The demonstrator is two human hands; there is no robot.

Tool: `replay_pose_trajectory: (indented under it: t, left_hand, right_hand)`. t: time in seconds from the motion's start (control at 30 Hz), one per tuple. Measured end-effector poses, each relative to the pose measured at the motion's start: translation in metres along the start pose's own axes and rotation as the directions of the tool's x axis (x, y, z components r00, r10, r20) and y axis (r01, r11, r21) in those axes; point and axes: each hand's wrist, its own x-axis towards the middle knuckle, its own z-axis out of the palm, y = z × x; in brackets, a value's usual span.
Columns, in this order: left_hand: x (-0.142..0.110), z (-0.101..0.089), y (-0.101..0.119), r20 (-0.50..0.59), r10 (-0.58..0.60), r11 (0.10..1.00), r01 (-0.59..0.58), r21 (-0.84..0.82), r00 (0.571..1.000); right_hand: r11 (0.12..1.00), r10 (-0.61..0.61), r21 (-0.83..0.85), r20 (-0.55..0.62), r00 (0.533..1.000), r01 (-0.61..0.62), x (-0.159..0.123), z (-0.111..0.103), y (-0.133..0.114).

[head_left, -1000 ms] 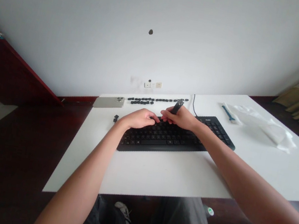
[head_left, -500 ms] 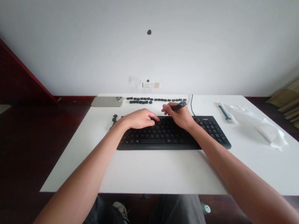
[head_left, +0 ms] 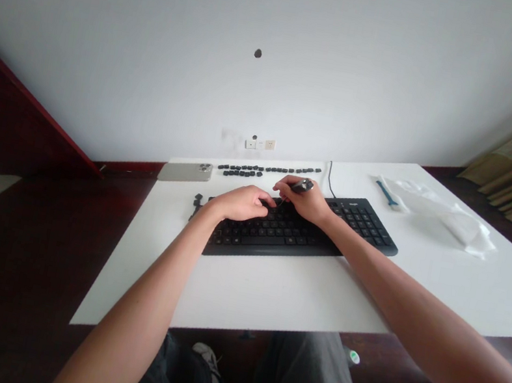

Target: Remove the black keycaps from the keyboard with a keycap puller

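Note:
A black keyboard (head_left: 366, 224) lies on the white table, partly covered by both hands. My left hand (head_left: 241, 203) rests over its left half, with index finger and thumb apart near the upper keys; nothing shows between them. In my right hand (head_left: 308, 202) is a black-handled tool (head_left: 303, 186), gripped like a pen, its thin tip pointing down at the upper keys close to my left fingertips. What the tip touches is too small to make out. Loose black keycaps (head_left: 284, 171) lie in rows behind the keyboard. More keycaps (head_left: 198, 198) sit by its left end.
A phone (head_left: 185, 171) lies face down at the back left. On the right are a blue-handled brush (head_left: 387, 193) and a crumpled clear plastic bag (head_left: 458, 224). The keyboard's cable (head_left: 330, 178) runs to the back edge, near the wall sockets (head_left: 260, 144).
My right hand has tipped the tool, so its handle leans lower and its tip has come down by my left fingers. My left hand has barely moved.

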Motion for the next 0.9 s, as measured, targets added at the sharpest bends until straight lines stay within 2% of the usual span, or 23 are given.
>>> replay_pose_trajectory:
  t: [0.2,0.43,0.53,0.63,0.7,0.8,0.9]
  left_hand:
    - [0.002,0.0,-0.004,-0.001,0.017,1.0,-0.017,0.004,1.0]
    - [0.005,-0.004,-0.011,-0.037,0.076,0.993,-0.072,0.095,0.996]
    - [0.008,-0.008,-0.022,-0.114,0.122,0.99,-0.114,0.078,0.986]
    - [0.009,-0.01,-0.028,-0.206,0.1,0.992,-0.082,0.094,0.973]
    - [0.008,-0.006,-0.025,-0.195,0.103,0.989,-0.08,0.12,0.975]
    - [0.006,0.003,-0.017,-0.129,0.161,0.982,-0.146,0.121,0.978]
    - [0.007,0.011,-0.012,-0.133,0.182,0.978,-0.166,0.125,0.974]
  right_hand:
    - [1.0,0.023,-0.014,0.07,0.997,-0.022,0.002,-0.002,0.005]
    - [0.985,-0.095,-0.129,0.157,0.983,0.116,0.0,-0.006,-0.007]
    - [0.979,-0.133,-0.127,0.197,0.971,0.16,-0.003,-0.006,-0.017]
    - [0.973,-0.159,-0.126,0.236,0.959,0.192,-0.005,-0.007,-0.024]
    - [0.965,-0.178,-0.142,0.268,0.947,0.222,-0.007,-0.009,-0.027]
    - [0.944,-0.217,-0.174,0.308,0.926,0.279,-0.01,-0.011,-0.031]
    - [0.942,-0.224,-0.181,0.292,0.93,0.284,-0.012,-0.009,-0.032]
